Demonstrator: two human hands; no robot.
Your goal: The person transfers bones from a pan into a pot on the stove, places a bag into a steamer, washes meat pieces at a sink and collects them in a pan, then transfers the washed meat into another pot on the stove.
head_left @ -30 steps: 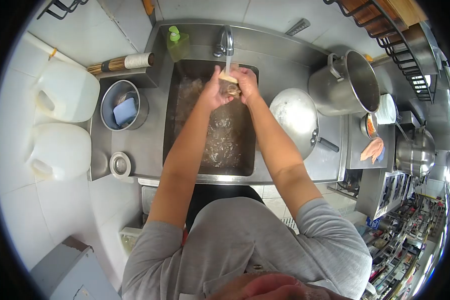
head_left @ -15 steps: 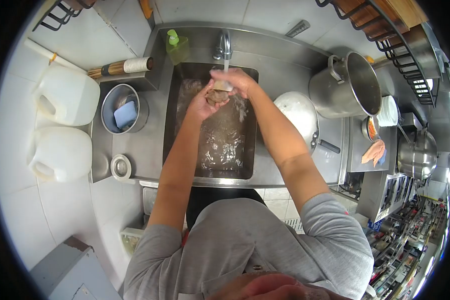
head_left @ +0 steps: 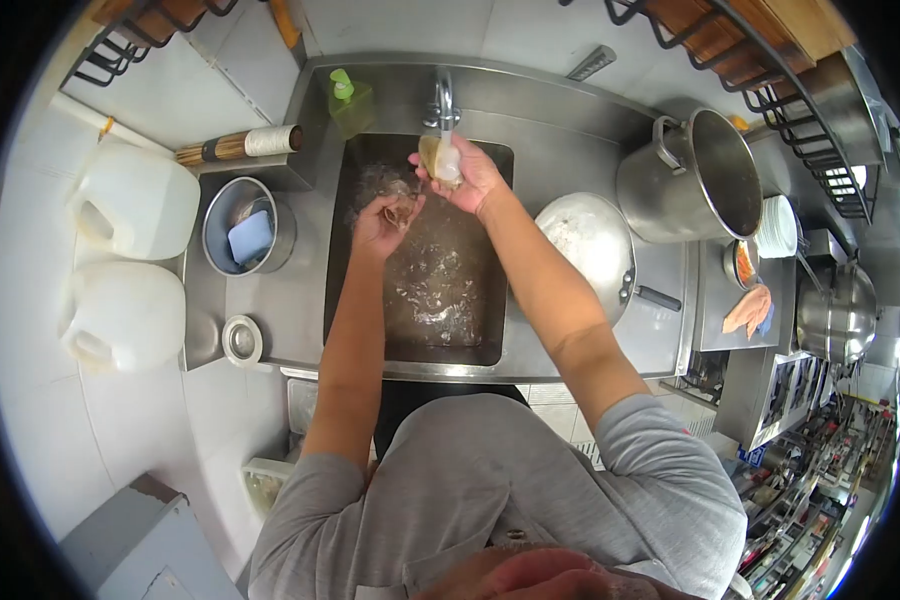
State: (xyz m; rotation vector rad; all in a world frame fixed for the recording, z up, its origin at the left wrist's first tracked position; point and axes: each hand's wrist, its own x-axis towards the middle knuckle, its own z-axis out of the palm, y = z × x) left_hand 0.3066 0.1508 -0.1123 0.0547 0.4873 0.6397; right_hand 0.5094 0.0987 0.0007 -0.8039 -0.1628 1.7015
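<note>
Water runs from the faucet (head_left: 444, 98) onto a pale yellowish piece (head_left: 440, 162), too blurred to name, in my right hand (head_left: 472, 178). That hand is under the stream with its fingers curled round the piece. Lower and to the left, my left hand (head_left: 378, 230) holds a brownish, wet piece (head_left: 400, 210) between its fingers, over the sink. The sink basin (head_left: 415, 352) has murky, rippling water in it, and more brownish matter shows at its upper left, just beyond my left hand.
Right of the sink lie a round lid or pan (head_left: 585, 245) with a dark handle and a large steel pot (head_left: 660, 190). On the left are a steel bowl (head_left: 280, 245) with a blue sponge (head_left: 251, 238), a strainer (head_left: 242, 340) and a green soap bottle (head_left: 350, 108).
My hands, earlier together under the faucet, have moved apart. The left one has gone left and down with the brownish piece; the right one stays under the water with the pale piece.
</note>
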